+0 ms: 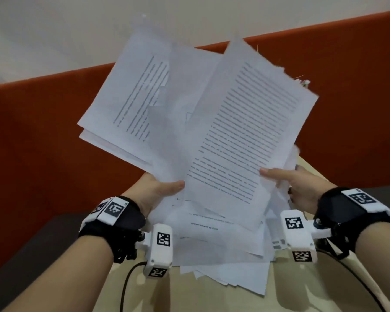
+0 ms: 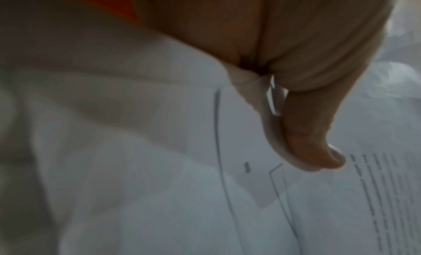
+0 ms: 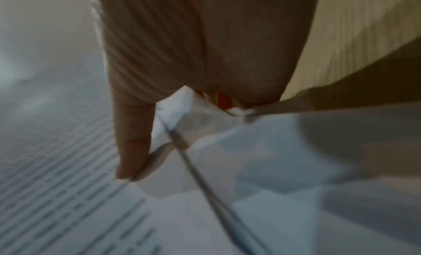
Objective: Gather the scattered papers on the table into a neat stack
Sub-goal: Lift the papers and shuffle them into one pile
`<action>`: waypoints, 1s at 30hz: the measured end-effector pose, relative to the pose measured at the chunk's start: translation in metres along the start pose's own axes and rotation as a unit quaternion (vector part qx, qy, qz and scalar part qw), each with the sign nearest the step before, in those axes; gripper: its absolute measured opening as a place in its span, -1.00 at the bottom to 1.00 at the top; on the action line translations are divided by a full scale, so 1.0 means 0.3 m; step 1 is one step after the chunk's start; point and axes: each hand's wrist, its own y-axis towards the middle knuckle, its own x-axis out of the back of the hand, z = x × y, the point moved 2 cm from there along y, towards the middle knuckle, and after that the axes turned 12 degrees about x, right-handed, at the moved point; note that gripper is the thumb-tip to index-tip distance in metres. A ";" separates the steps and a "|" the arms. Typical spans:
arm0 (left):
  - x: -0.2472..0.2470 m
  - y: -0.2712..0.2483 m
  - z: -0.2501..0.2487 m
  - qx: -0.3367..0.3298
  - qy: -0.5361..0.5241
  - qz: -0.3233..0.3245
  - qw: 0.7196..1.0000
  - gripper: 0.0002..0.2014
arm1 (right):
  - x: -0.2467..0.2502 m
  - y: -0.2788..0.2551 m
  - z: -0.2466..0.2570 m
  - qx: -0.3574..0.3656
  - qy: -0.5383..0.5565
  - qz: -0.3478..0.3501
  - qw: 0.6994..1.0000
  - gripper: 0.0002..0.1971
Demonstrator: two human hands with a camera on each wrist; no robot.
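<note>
Fanning unevenly, printed white papers (image 1: 212, 122) overlap askew.

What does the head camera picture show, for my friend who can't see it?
Two hands hold up a messy bunch of printed papers, fanned out and crooked, the left hand and right hand each pinching a bottom edge. More papers lie loose on the pale table below, with an orange wall behind.
</note>
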 end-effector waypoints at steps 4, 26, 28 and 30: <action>0.006 -0.006 -0.013 -0.008 0.003 -0.021 1.000 -0.48 | -0.023 -0.026 0.033 0.049 -0.038 0.019 0.998 -0.44; -0.009 -0.055 -0.119 -0.178 -0.197 -0.027 0.964 -0.68 | -0.118 -0.069 0.162 0.334 -0.027 -0.046 0.941 -0.66; -0.004 -0.065 -0.124 -0.171 -0.200 -0.003 0.965 -0.66 | -0.116 -0.066 0.157 0.335 -0.022 -0.049 0.941 -0.68; -0.005 -0.071 -0.132 -0.174 -0.188 0.021 0.966 -0.64 | -0.123 -0.060 0.150 0.325 -0.006 -0.045 0.945 -0.71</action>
